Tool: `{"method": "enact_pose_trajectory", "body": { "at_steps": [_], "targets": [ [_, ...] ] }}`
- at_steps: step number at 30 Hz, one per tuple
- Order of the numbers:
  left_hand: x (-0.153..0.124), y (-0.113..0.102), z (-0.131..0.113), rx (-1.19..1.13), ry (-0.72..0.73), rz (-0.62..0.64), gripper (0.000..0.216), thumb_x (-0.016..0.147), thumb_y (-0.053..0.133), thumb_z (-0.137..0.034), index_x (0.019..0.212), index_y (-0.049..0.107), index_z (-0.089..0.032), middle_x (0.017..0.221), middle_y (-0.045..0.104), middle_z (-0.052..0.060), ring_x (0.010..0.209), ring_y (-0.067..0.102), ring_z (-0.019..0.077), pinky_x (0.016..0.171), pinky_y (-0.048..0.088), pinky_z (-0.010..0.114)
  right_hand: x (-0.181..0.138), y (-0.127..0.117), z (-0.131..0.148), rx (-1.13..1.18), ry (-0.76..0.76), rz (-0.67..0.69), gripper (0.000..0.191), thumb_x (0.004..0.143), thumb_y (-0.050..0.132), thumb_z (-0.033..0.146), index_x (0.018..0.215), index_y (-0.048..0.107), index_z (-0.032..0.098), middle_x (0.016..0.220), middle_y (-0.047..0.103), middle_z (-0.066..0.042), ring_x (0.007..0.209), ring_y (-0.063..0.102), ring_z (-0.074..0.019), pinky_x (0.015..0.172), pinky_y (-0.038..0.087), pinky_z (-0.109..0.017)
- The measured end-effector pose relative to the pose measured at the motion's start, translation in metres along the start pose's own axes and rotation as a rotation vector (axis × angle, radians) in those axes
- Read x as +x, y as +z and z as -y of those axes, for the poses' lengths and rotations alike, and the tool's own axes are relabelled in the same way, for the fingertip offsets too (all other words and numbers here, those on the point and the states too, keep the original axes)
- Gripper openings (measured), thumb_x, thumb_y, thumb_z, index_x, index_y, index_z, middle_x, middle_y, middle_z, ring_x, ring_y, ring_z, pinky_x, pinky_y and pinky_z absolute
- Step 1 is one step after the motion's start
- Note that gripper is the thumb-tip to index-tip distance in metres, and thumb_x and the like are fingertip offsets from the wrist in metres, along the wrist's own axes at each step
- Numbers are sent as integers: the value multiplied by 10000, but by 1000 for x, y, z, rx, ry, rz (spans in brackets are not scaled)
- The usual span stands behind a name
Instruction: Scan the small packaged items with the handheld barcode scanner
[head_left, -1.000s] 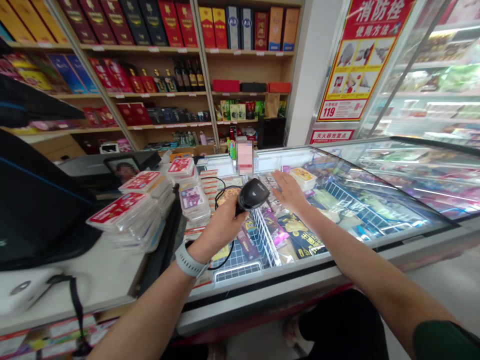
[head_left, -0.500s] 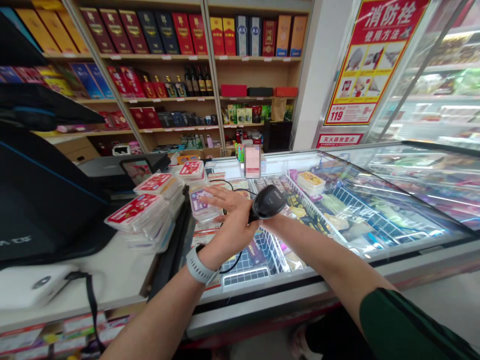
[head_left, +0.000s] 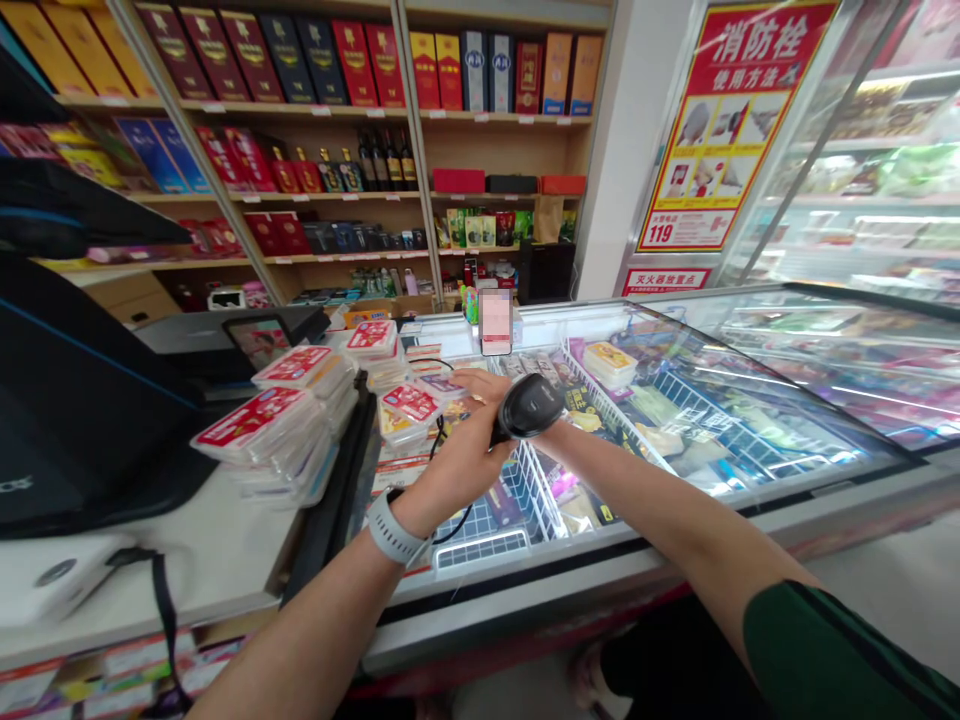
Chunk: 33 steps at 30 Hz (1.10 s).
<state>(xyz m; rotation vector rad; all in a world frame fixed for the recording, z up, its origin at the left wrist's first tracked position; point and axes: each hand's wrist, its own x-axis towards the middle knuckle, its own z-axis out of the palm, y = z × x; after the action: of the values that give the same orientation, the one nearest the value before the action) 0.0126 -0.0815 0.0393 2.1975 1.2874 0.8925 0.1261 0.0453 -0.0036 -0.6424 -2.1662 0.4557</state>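
My left hand (head_left: 459, 462), with a pale watch strap at its wrist, is closed round a black barcode scanner (head_left: 532, 404). The scanner's head points right, over my right forearm. Beyond it, my right hand (head_left: 484, 386) reaches left, partly covered by my left hand and the scanner. Its fingers are on a clear plastic pack with a purple label (head_left: 444, 384), tilted and partly hidden. Just left of that lies a clear pack with a red label (head_left: 409, 403), on the freezer's glass top. The scanner's black cable (head_left: 454, 528) hangs below my left hand.
Stacked red-labelled packs (head_left: 259, 425) stand on the counter (head_left: 217, 560) at left, beside a dark checkout machine (head_left: 82, 390). Wire baskets (head_left: 480, 548) show through the freezer glass. One yellow-labelled pack (head_left: 611, 362) sits farther right. A phone (head_left: 496, 322) stands at the back.
The purple-labelled pack has shifted right and away with my right hand, uncovering the red-labelled pack. My left hand still holds the scanner. The view has shifted slightly.
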Motion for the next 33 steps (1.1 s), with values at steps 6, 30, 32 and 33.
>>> {"method": "enact_pose_trajectory", "body": {
  "at_steps": [6,30,32,33],
  "targets": [
    [1,2,1,5,-34,34,312,811,525,-219,1118,541,-164,1008,658,88,937,615,254,823,463,376,-19,-25,-26,-221,172,-200,201,874,525,291,1012,641,203,1018,652,-72,999,602,-222,904,473,-348],
    [13,-11,16,65,-134,-76,331,796,534,-245,1111,560,-148,1019,662,84,973,605,255,858,456,383,-87,-79,-71,91,640,-323,96,785,582,287,841,549,216,659,645,14,590,649,-171,591,546,-310],
    [12,-10,16,90,-148,-75,314,794,535,-253,1088,567,-147,1004,662,88,967,605,260,852,457,387,-86,-80,-72,205,646,-371,118,778,588,299,850,547,216,658,635,19,581,649,-166,574,559,-311],
    [12,-9,17,103,-152,-73,307,794,535,-258,1077,569,-144,999,662,92,963,605,264,846,458,389,-85,-81,-71,240,637,-392,131,771,599,307,847,545,216,660,636,21,586,651,-163,580,567,-312]
  ]
}}
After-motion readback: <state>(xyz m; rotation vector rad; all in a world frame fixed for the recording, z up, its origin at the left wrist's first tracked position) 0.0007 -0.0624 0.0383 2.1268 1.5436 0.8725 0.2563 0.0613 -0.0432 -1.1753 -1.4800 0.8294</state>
